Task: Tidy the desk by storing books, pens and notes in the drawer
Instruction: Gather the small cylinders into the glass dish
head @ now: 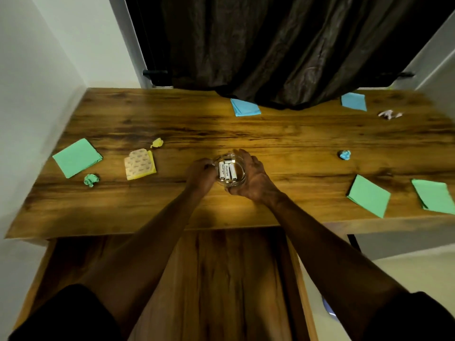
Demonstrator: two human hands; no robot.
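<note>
green notes [76,158], blue notes [245,107], yellow pad [140,165], brown woodgrain desk [283,141]

— Pads?
— Yellow pad [140,164] lying flat; green pad [77,158] left of it; blue pads [245,107] [353,101] behind, rightward; green pads [368,195] [434,196] far right.
— Crumpled?
— Yellow ball [157,143] just behind; green ball [91,179] front-left.

Wood-grain desk [270,136] with a low sheen, clear shiny glass jar [240,179] holding smooth white batteries [227,171], matt paper notes [76,157], crumpled paper ball [91,180], dark creased cloth curtain [283,45].
</note>
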